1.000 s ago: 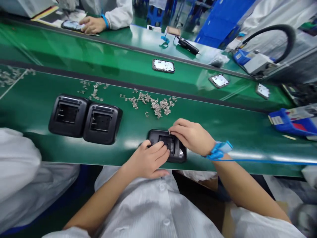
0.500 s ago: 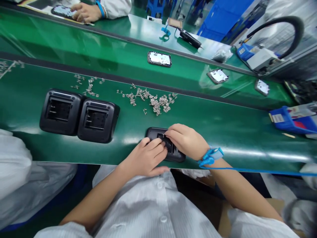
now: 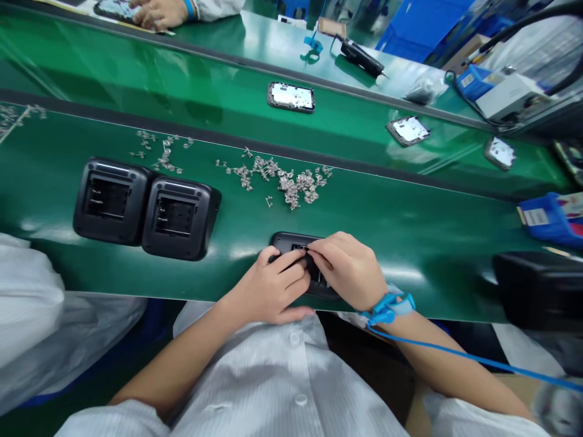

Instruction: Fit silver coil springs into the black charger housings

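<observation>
A black plastic housing with a recessed compartment (image 3: 285,242) lies on the green bench before me. My left hand (image 3: 268,288) steadies it, fingers bent over its left side and the compartment. Thumb and fingertips of my right hand (image 3: 353,273) pinch together at the compartment's upper edge; whatever is between them is too small to make out. Beyond the housing spreads a heap of small metal spring contacts (image 3: 296,187). To the left, two similar black housings (image 3: 107,229) stand side by side, with metal contacts visible in their compartments.
A sunken green belt (image 3: 218,100) carries several flat units with white boards (image 3: 291,97). Across it, a person's hand (image 3: 161,12) touches another unit, and a black electric screwdriver (image 3: 362,57) lies there. A blurred black object (image 3: 537,291) and a blue bin (image 3: 549,217) are at right.
A blurred black object has appeared at the right edge. My right hand has shifted slightly, its fingertips staying at the compartment. The left hand keeps its place on the housing.
</observation>
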Available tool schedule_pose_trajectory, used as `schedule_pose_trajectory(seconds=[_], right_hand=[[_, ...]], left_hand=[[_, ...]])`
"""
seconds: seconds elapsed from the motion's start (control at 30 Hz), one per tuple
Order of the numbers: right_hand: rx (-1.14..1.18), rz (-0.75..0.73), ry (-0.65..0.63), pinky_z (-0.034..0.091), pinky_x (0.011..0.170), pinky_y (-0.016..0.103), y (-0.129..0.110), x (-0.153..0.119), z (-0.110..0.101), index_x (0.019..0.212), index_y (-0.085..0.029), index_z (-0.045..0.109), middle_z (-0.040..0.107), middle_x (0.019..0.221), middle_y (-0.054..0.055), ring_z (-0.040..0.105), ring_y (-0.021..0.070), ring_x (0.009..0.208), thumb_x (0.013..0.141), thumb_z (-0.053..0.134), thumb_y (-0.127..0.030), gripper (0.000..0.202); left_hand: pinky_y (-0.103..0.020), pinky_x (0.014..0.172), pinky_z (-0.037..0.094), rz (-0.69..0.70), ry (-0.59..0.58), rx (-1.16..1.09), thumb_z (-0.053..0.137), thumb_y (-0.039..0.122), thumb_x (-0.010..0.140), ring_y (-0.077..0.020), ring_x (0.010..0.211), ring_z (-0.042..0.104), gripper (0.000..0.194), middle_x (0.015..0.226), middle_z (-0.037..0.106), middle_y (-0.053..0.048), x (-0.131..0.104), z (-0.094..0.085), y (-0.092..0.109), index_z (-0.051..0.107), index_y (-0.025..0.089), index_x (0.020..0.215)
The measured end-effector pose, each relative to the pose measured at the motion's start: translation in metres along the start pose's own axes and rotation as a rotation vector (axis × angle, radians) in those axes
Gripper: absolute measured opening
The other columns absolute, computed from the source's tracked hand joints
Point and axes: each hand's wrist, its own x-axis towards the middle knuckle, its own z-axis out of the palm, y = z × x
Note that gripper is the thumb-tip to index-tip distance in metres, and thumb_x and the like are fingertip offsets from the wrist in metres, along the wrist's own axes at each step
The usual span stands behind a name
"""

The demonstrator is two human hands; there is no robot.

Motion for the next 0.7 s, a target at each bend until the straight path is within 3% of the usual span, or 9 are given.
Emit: schedule_pose_trajectory(seconds=[0.37,0.57,0.7], right_hand=[[0.011,-0.011,-0.021,0.05,0.073,0.032,-0.002,0.001,0.004,0.087,-0.018,0.071,0.075,0.081,0.005,0.064,0.0194,0.077,0.099,0.052,-0.011,0.024],[0.257,0.228,0.174,0.054,0.074,0.028,0.018,0.012,-0.009,0.094,-0.02,0.071,0.076,0.088,0.002,0.07,0.0163,0.079,0.095,0.066,-0.021,0.006],[0.289,0.134,0.0,0.05,0.071,0.028,0.036,0.051,0.005,0.09,-0.019,0.071,0.074,0.086,0.002,0.067,0.0159,0.076,0.094,0.067,-0.023,0.007]], left_hand=[[-0.043,0.09,0.032,-0.013,-0.002,0.048,0.047,0.054,0.103,-0.0268,0.134,0.052,0.046,0.127,0.071,-0.009,-0.001,0.001,-0.001,0.068,0.016,0.12],[-0.04,0.085,0.032,-0.043,-0.031,0.171,0.043,0.058,0.103,-0.0276,0.126,0.052,0.053,0.135,0.065,-0.011,-0.008,-0.005,0.005,0.069,0.016,0.12],[-0.04,0.084,0.034,-0.091,-0.095,0.277,0.03,0.062,0.105,-0.0248,0.119,0.053,0.064,0.132,0.066,-0.012,-0.026,-0.02,0.023,0.068,0.014,0.124]])
